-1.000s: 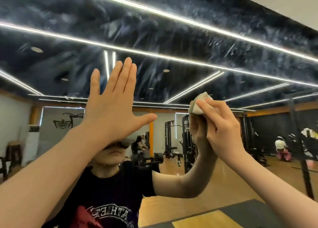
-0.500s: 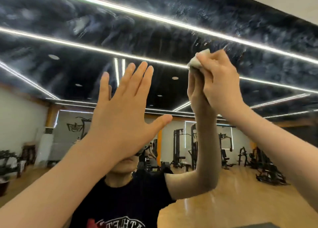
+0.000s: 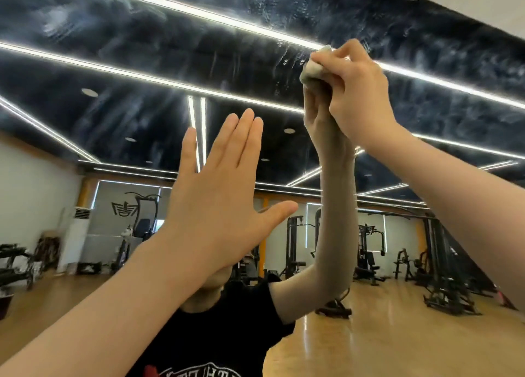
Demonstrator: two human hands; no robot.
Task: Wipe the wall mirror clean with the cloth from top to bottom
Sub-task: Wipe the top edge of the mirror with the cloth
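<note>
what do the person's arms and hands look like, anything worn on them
Both forearms are bare up to the frame edge: no sleeves, gloves, watch or rings visible on the left hand or right hand. The mirror reflection shows a black short-sleeved T-shirt with a printed chest graphic.

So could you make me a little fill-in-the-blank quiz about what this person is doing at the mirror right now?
1. The right hand grips a balled-up ____ against the glass.
2. The left hand is held with its fingers ____.
3. The mirror looks ____ with wipe marks across its upper part.
4. The room reflected in it is a ____.

Missing words: cloth; straight; streaky; gym
</note>
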